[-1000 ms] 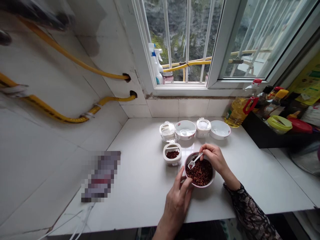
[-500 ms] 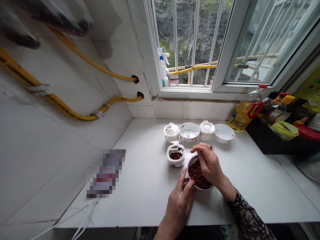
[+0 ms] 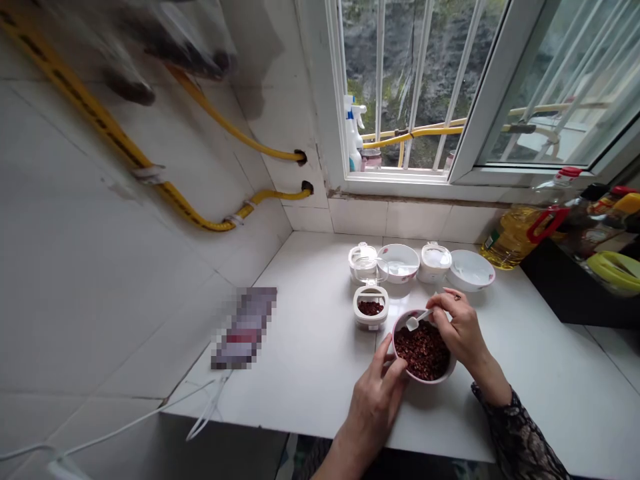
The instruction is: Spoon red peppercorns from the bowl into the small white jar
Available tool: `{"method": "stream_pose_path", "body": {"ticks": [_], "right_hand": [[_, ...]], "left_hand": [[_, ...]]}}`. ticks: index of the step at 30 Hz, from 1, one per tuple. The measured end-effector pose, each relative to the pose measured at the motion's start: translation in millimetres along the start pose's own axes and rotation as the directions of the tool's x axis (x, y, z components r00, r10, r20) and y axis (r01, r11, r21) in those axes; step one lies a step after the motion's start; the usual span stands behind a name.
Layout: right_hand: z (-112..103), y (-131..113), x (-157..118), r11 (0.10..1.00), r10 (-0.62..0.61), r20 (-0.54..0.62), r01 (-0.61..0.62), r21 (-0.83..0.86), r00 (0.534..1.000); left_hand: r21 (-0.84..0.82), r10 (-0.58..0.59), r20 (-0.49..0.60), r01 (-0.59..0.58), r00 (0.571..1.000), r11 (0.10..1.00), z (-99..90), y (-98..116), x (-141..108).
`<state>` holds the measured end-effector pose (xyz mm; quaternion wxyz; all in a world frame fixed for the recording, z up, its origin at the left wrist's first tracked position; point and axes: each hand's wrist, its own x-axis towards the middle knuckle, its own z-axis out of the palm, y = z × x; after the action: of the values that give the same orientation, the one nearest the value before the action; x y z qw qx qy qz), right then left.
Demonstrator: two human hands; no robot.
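Above the bowl (image 3: pixel 434 379), the right hand (image 3: pixel 463 331) pinches a spoon (image 3: pixel 424 315) pointing toward 9 o'clock; the left hand (image 3: pixel 374 415) grips the bowl.

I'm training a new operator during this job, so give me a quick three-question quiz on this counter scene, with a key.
1. What does the right hand hold?
2. True or false: the left hand rests flat on the white counter.
3. Besides the pink-rimmed bowl, what holds dark red grains?
A. The oil bottle
B. The small white tub
C. The white bowl at the back

Key:
1. A small white spoon
2. False: it holds the bowl's rim.
3. B
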<state>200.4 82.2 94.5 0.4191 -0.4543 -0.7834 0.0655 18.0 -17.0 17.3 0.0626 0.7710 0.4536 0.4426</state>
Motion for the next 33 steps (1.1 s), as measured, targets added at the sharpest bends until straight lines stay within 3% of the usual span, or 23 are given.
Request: {"method": "stream_pose_path", "body": {"ticks": [6, 15, 19, 23, 30, 33], "right_hand": [[10.4, -4.5, -2.4, 0.998, 0.065, 0.17, -0.065, -0.006, 0.983], [5.2, -3.3, -1.2, 0.973, 0.175, 0.133, -0.192, 0.131, 0.976], [5.9, -7.8, -2.4, 0.986, 0.131, 0.108, -0.141, 0.089, 0.985], [8.7, -11.7, -3.7, 0.995, 0.051, 0.163, -0.063, 0.074, 0.985], [-0.1, -12.6, 0.0, 0.934, 0.246, 0.205, -0.288, 0.213, 0.947], [-4.0, -10.9, 1.5, 0.906, 0.273, 0.233, -0.331, 0.265, 0.933]], "left_hand": [[0.013, -0.003, 0.002, 0.003, 1.0, 1.0, 0.2, -0.6, -1.2], [-0.022, -0.008, 0.004, 0.008, 1.0, 1.0, -0.4, 0.0, -0.9], [-0.018, -0.012, 0.012, 0.012, 1.0, 1.0, -1.1, 0.0, -0.9], [0.003, 0.002, 0.01, -0.002, 1.0, 1.0, -1.2, -0.9, -1.0], [0.006, 0.0, 0.007, 0.0, 1.0, 1.0, -1.0, -1.2, -1.1], [-0.001, 0.004, 0.01, -0.004, 1.0, 1.0, -1.2, -1.2, -0.9]]}}
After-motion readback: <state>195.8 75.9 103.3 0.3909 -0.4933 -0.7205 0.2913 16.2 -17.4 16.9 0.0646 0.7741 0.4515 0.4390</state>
